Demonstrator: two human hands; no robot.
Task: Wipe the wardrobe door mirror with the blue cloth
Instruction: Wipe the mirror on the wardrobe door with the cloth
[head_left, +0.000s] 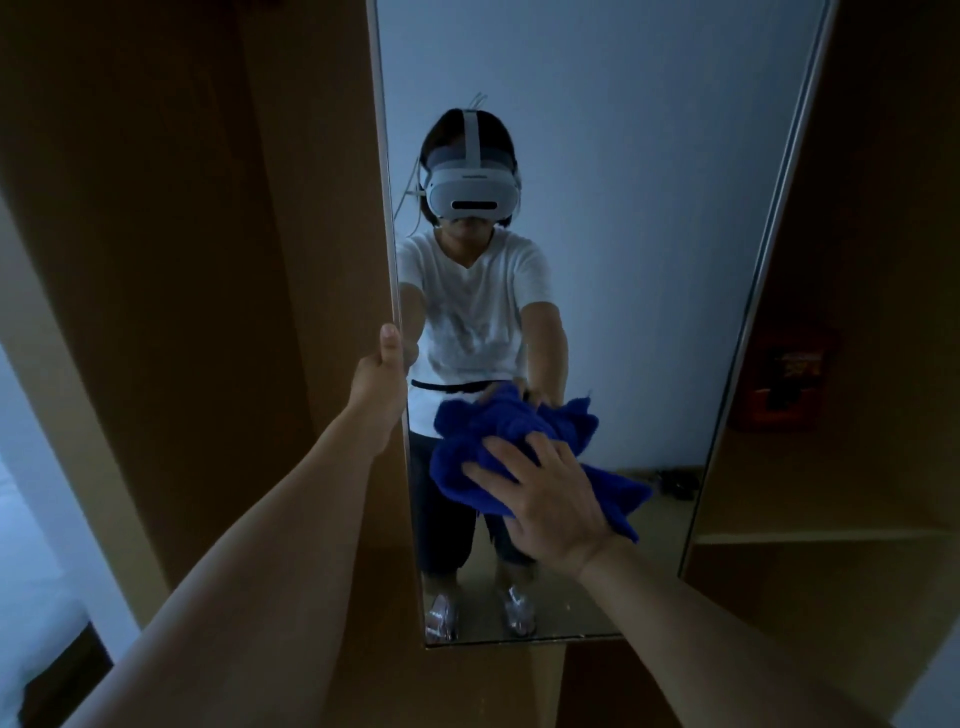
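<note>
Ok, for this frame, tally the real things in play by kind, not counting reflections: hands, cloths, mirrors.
Hands: 2, the left hand gripping the door edge and the right hand pressing on the cloth
Cloths: 1, the blue cloth
Mirrors: 1, the wardrobe door mirror
Total: 4

A home, most likely a bedroom, dimly lit. Tall wooden wardrobe (171, 234) with a full-length mirror (649, 208) set in its door. Open shelf (810, 535) at right inside the wardrobe, a dark red item (784, 384) above it, too dim to identify. Plain pale wall (623, 130) reflected in the glass. At far left, what looks like white bedding (31, 597) on a bed edge.
</note>
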